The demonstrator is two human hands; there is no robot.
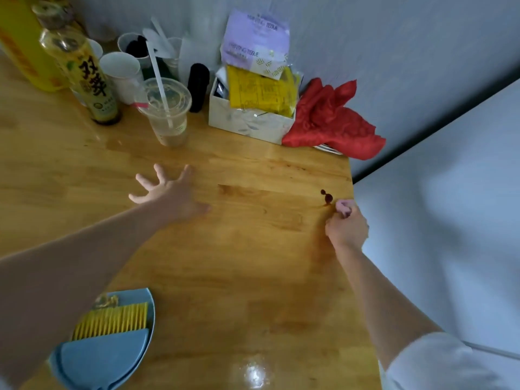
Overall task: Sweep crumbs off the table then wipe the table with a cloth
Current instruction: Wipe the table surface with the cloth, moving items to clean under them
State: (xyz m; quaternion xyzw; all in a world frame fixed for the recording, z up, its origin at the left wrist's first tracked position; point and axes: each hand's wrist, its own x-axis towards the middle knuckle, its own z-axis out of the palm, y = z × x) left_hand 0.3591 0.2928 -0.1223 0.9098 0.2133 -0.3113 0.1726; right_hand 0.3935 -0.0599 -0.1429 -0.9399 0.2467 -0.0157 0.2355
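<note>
My left hand (168, 190) rests flat on the wooden table (239, 263) with its fingers spread, holding nothing. My right hand (346, 225) is curled near the table's right edge and pinches a small pink cloth (343, 206). Just beyond the pink cloth lies a dark red spot of spill (326, 196) on the wood. A blue dustpan (112, 353) with a yellow-bristled brush (112, 320) lying in it sits at the near left, with a few crumbs (105, 301) in the pan. My left forearm partly hides the pan.
At the back stand a plastic cup with a straw (168, 114), a bottle (84, 77), paper cups (122, 74), a white box (247, 122) with yellow and purple packets, and a red cloth (332, 119). The table's right edge drops off beside a white surface (436, 220).
</note>
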